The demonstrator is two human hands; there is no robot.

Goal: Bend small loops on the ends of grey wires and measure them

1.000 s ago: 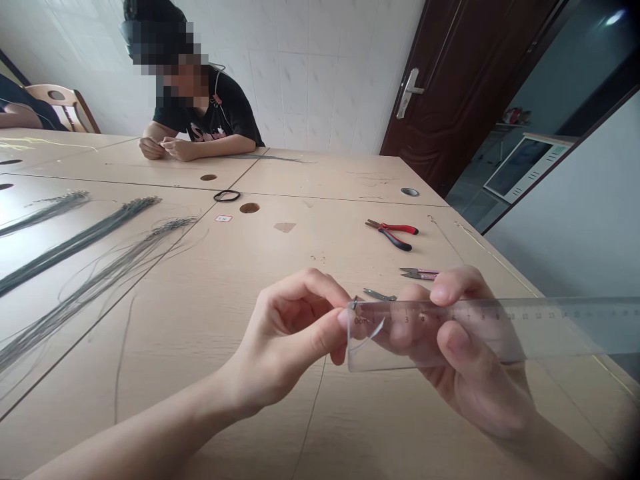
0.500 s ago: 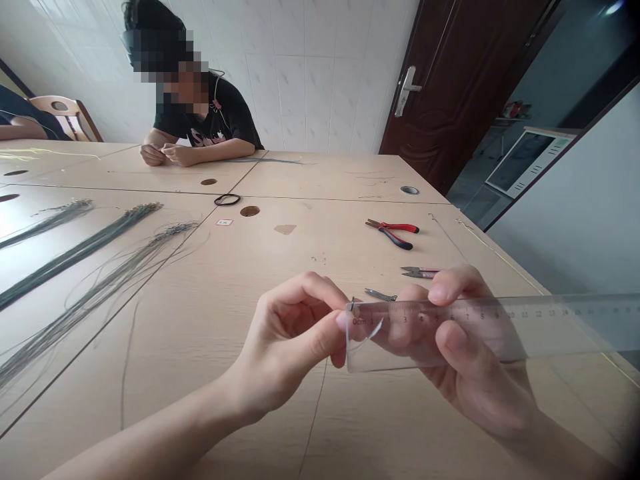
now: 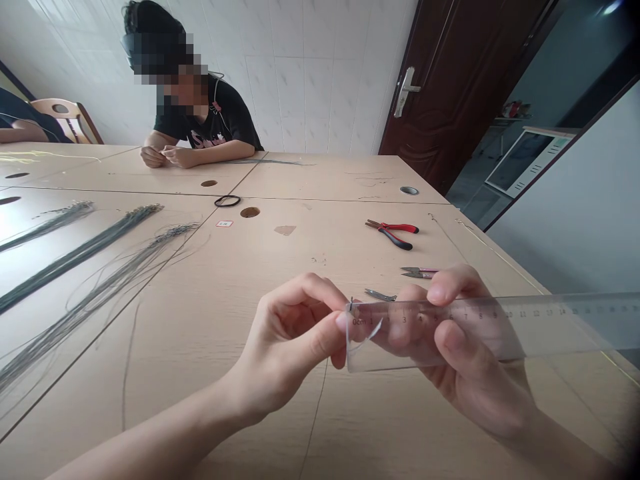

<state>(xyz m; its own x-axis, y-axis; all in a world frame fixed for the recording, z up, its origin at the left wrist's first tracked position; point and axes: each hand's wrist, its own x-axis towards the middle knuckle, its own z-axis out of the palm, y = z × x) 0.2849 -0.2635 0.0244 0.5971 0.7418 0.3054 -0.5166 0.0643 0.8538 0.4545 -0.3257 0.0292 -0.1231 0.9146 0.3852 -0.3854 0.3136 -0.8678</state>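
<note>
A clear plastic ruler (image 3: 540, 327) lies level across the front of the view, its 0 cm end at the left. My right hand (image 3: 470, 353) grips it from behind and below, thumb and fingers near the 4 to 8 cm marks. At the zero end, my left hand (image 3: 300, 327) pinches with thumb and index finger, touching the ruler's corner. A tiny dark piece (image 3: 351, 303) stands at the top edge there, by the left fingertips; whatever else is in that pinch is too small to make out.
Red-and-black pliers (image 3: 393, 233), small snips (image 3: 420, 273) and a small metal tool (image 3: 381, 295) lie beyond my hands. Bundles of thin wire (image 3: 85, 247) lie at the left. A black ring (image 3: 227, 201) is farther back. Across the table sits a person (image 3: 220, 120), hands together.
</note>
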